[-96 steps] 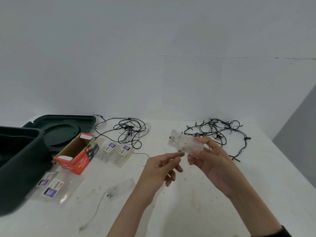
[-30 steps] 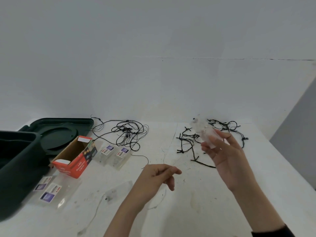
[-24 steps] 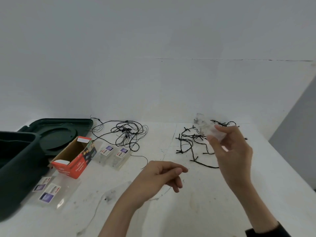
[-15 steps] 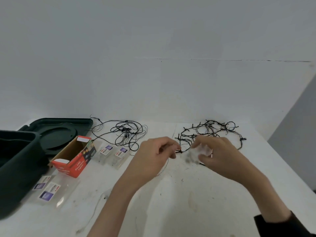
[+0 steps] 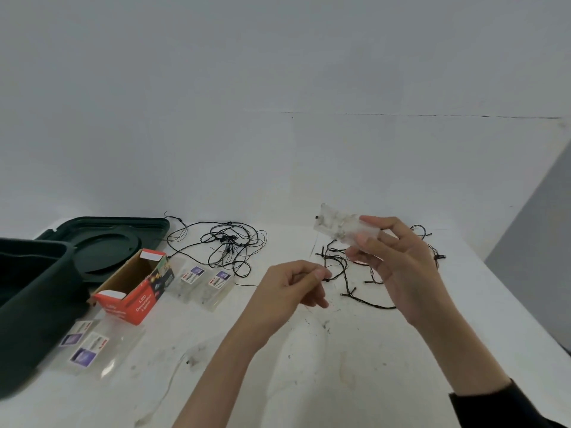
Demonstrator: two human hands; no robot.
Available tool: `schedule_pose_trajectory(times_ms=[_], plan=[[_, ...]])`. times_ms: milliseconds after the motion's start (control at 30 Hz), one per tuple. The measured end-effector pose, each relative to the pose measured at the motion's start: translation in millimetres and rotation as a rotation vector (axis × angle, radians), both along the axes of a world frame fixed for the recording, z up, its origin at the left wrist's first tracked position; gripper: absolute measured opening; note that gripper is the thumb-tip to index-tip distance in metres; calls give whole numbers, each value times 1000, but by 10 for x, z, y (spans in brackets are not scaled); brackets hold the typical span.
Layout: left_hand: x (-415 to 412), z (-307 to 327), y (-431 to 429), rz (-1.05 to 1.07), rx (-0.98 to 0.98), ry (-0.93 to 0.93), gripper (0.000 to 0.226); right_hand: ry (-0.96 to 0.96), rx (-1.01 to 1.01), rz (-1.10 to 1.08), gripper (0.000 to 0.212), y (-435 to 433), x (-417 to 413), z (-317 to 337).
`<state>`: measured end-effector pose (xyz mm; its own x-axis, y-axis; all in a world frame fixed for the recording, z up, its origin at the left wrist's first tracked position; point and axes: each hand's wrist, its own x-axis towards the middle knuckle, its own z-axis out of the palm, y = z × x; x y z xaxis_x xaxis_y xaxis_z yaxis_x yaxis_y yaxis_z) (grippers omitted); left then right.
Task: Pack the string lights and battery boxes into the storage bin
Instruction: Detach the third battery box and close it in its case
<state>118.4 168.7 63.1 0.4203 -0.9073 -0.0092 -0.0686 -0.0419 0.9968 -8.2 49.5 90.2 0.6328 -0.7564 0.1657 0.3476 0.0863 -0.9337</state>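
- One white tabletop (image 5: 355,381), flat and matte, pretty scuffed, with dark smudges all over the near half.
- One dark green plastic storage bin (image 5: 34,304) at the left edge. It's got smooth rounded walls and is only partly in shot, so I can't see what's inside.
- One dark green plastic lid (image 5: 105,242) lying flat right behind the bin, rectangular with a round recess moulded into it.
- Two tangles of thin black wire with little bulb knots. The left tangle of black string lights (image 5: 230,245) sits loose near the lid. The right tangle of black string lights (image 5: 343,267) is sprawled under the hands.
- One orange-red cardboard box (image 5: 136,291) on its side just beside the bin, flaps open, brown inside, white print on it.
- Two hands. The right hand (image 5: 401,270), with a black sleeve at the wrist, is lifted off the table with fingers and thumb wrapped around the clear plastic battery box (image 5: 338,230). The left hand (image 5: 296,285) is curled up, thumb and forefinger pinching the right tangle at a bulb.
- Five battery boxes by my count, all see-through hard plastic bricks: the one being held, a labelled pair (image 5: 205,281) just right of the cardboard box, and a front pair (image 5: 89,347) with purple and red stickers next to the bin.
- One pale see-through wire (image 5: 167,393) trailing to the front edge, too blurry to say more.
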Motion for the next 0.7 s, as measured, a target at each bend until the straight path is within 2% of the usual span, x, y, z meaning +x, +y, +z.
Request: schedule_pose_trajectory(times_ms=[100,167,333,400,433,467,533,633,700], plan=[[-1,-25,18,-22,3,14,16,-7,-82,-123,22,22,36,9],[1,-31,25,-26,11,15,16,32,-231,-230,23,26,55,10],[12,-1,39,-45,39,2,13,271,-968,-565,16,-1,74,-80],[-3,23,29,-10,34,-88,12,342,-1285,-595,14,-52,79,-136],[-7,31,17,23,31,-181,12,403,-1379,-564,16,-80,80,-162],[-12,38,5,52,31,-287,12,478,-1420,-516,18,-89,80,-172],[-27,58,-9,74,41,-454,13,637,-1359,-369,23,-91,70,-178],[-50,51,-16,58,48,-497,16,812,-1069,-15,24,-125,33,-153],[-42,22,-23,80,43,-502,14,816,-881,193,26,-150,2,-128]])
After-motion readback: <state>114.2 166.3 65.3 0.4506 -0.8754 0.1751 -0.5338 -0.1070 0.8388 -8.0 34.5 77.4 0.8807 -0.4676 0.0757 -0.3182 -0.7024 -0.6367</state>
